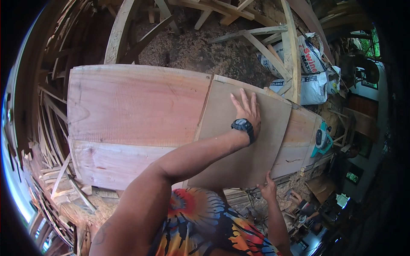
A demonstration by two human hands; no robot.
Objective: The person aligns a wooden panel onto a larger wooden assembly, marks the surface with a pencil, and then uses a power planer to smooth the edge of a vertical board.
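A flat brown sheet (222, 141), like thin board, lies across a wooden panel (136, 106) made of joined planks. My left hand (248, 112), with a dark watch at the wrist, rests on the sheet toward its far side, fingers spread. At the sheet's near right corner, my right hand (269, 188) grips the edge, one finger along the rim and part of the hand below it. The panel's planks show on both sides of the sheet.
A teal power tool (322, 138) sits at the panel's right end. Timber framing (291, 55) and printed sacks (309, 87) stand beyond it. Wood strips (49, 123) are piled at left, and shavings cover the ground. Another person's arm (301, 202) shows at lower right.
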